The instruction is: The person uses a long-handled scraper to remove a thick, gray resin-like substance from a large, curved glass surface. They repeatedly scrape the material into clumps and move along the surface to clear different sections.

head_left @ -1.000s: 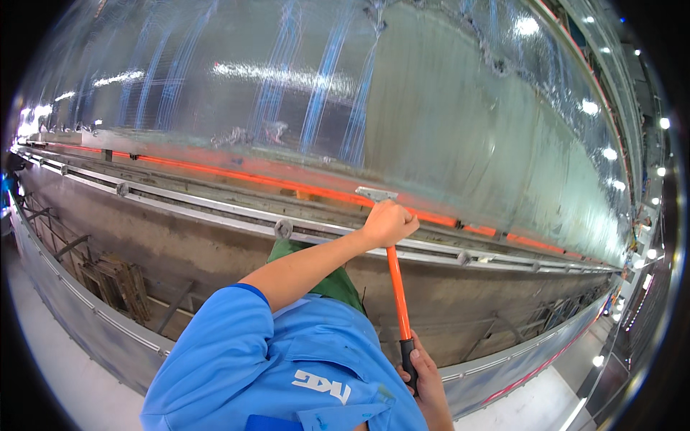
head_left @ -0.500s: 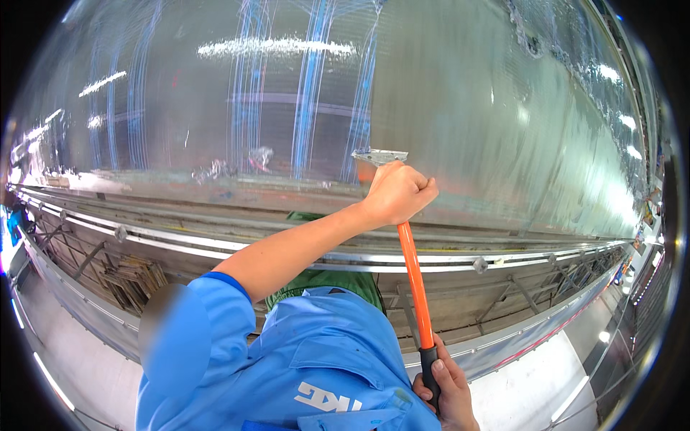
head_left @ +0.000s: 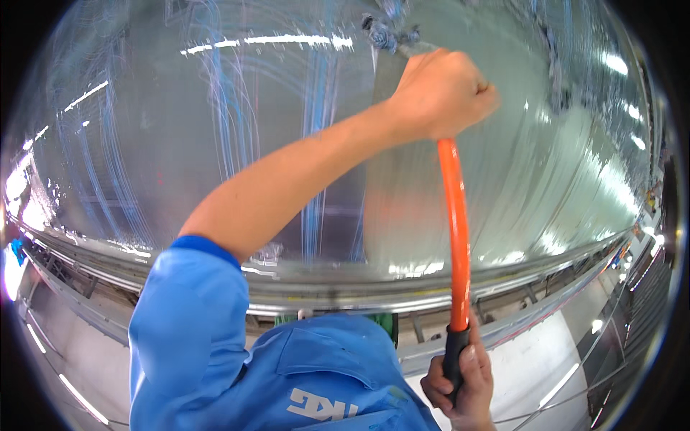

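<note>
A long-handled scraper with an orange shaft (head_left: 457,237) and a black end grip (head_left: 456,353) reaches out over a wide, shiny metallic surface (head_left: 424,194). My left hand (head_left: 444,95) is closed in a fist round the upper shaft, close to the blade, which my hand mostly hides. My right hand (head_left: 463,377) wraps the black grip near my body. At the scraper's far end lies a crumpled clump of grey-blue residue (head_left: 387,34). To the left of the shaft the surface carries blue streaks (head_left: 313,223); on the right it looks plainer and greenish-grey.
Metal rails (head_left: 417,304) run along the near edge of the surface, in front of my body. Beyond the rails, a pale floor (head_left: 525,366) shows below. More crumpled residue (head_left: 557,97) trails along the far right of the surface.
My left hand has pushed forward and slightly right with the scraper, away from the near edge. My right hand has shifted slightly right. Crumpled residue now sits at the blade.
</note>
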The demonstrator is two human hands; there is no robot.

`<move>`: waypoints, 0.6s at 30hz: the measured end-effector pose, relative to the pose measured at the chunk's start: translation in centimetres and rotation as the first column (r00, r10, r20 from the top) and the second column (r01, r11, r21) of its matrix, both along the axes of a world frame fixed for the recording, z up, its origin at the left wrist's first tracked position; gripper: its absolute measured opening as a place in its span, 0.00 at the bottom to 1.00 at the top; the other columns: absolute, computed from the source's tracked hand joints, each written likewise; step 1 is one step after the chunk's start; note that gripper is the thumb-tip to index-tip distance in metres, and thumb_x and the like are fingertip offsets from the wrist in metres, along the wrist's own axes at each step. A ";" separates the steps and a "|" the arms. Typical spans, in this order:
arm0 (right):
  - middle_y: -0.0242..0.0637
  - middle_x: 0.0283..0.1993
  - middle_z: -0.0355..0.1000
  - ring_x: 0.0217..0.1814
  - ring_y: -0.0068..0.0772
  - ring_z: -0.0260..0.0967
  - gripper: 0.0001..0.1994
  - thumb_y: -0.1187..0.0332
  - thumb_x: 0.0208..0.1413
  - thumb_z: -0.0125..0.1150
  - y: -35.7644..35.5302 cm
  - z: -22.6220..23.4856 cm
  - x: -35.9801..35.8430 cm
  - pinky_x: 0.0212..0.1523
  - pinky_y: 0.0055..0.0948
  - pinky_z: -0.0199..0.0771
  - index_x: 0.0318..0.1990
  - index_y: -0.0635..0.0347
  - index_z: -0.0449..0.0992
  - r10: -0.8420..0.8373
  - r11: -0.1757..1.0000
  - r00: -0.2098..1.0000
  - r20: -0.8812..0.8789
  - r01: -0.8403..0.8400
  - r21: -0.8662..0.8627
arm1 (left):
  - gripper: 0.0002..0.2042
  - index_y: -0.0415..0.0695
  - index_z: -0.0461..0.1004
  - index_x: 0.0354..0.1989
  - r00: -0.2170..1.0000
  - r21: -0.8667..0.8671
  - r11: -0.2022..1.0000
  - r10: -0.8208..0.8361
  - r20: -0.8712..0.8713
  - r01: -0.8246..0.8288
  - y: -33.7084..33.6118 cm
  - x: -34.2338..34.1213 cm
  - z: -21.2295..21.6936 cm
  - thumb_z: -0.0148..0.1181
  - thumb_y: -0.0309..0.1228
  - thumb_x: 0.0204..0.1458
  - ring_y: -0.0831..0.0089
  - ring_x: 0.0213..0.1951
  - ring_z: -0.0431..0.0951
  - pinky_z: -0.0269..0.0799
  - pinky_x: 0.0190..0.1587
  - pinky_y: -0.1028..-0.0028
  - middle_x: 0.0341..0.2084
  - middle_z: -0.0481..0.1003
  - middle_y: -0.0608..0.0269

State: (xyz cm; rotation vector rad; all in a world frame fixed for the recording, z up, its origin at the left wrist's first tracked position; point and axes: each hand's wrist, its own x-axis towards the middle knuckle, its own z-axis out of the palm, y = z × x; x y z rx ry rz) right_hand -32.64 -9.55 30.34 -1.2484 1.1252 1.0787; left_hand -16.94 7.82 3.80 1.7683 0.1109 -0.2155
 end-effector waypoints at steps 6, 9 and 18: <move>0.27 0.22 0.59 0.13 0.17 0.51 0.31 0.50 0.76 0.41 1.6 -4.5 6.3 0.13 0.19 0.54 0.80 0.43 0.44 0.004 0.979 0.971 0.239 -0.053 0.197 | 0.21 0.38 0.75 0.17 0.979 0.151 0.988 -0.002 0.205 -0.030 4.2 10.8 -1.9 0.56 0.44 0.53 0.56 0.22 0.76 0.74 0.32 0.59 0.14 0.73 0.52; 0.24 0.22 0.59 0.13 0.16 0.51 0.30 0.49 0.75 0.44 -0.8 -5.9 3.5 0.16 0.20 0.56 0.79 0.40 0.49 -0.018 0.987 0.978 0.206 -0.015 0.158 | 0.21 0.40 0.82 0.23 0.976 0.291 0.956 -0.016 0.216 -0.049 1.5 8.7 -2.2 0.58 0.47 0.54 0.52 0.30 0.81 0.77 0.37 0.56 0.21 0.79 0.49; 0.29 0.22 0.60 0.14 0.20 0.53 0.28 0.52 0.75 0.44 -16.2 -2.6 -21.1 0.16 0.20 0.57 0.79 0.35 0.51 -0.151 0.953 0.982 0.115 0.114 0.282 | 0.23 0.38 0.71 0.13 0.987 0.175 0.979 -0.121 0.109 0.101 -14.8 -17.5 0.0 0.58 0.39 0.57 0.47 0.19 0.72 0.69 0.28 0.53 0.12 0.70 0.47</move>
